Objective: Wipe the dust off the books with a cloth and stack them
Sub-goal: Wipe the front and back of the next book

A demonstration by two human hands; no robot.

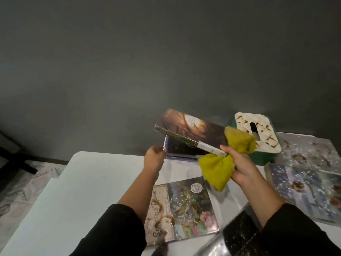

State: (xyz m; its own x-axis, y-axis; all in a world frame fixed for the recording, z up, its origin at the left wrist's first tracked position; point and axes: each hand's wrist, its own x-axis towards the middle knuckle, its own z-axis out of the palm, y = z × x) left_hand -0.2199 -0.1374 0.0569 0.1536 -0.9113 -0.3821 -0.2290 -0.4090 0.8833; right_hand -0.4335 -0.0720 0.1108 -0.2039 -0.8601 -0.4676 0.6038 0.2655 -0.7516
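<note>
At the far edge of the white table [88, 182], left of centre, the left hand [154, 159] reaches forward with its fingers curled at the near left corner of a purple-edged book [177, 147] lying flat there. Whether its grip has closed on that corner or only touches it I cannot tell.

Just above that flat book, tilted and clear of it, hangs the dark sunset-cover book [191, 131]. Its spine faces the person and its long axis runs from upper left, out over the flat book, down to lower right, where it ends in the right hand [238, 163]. That hand's grip is clamped on the book's lower right end together with the yellow cloth [219, 170], which bunches above and below the spine.

So the landing place lies to the left of and below the held book, nearer the left hand. In my judgement the coming move needs the free upper-left end lowered and levelled until the spines line up.

Nearer the person lies a flower-cover book [186, 206], soiled brown. To the right stand a green tissue box [258, 137] and more spattered books [306, 189].
</note>
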